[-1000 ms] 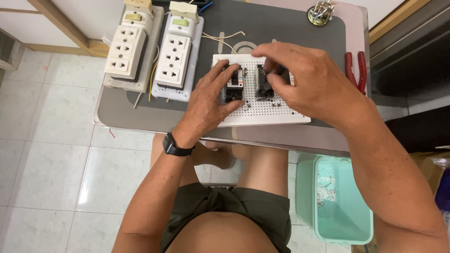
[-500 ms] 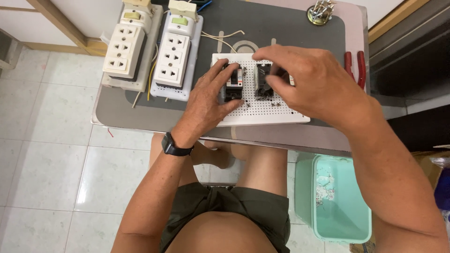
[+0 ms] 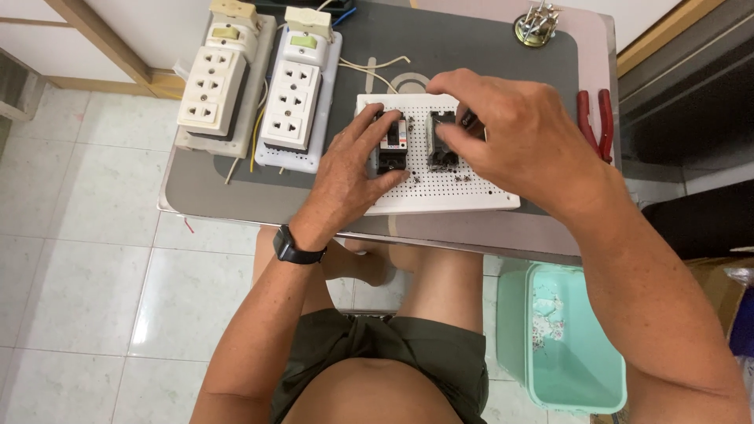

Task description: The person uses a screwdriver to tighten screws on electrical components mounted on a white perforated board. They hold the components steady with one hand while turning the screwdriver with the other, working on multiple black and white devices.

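The right hand (image 3: 518,133) curls its fingertips together around the dark rectangular breaker block (image 3: 442,141) on the white perforated plastic board (image 3: 440,192). The left hand (image 3: 353,177) lies flat just beside it, thumb and forefinger bracketing the smaller black-and-white breaker (image 3: 391,145). Both blocks stand side by side near the board's far edge, long axes pointing away from the person, the dark block under the right hand.

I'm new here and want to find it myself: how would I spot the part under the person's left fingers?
Start at the white perforated board lying on the grey table. Two small black breaker-like blocks sit on it side by side. The left hand pinches the left block, which alone shows a white face with a red mark; the right block looks all dark.
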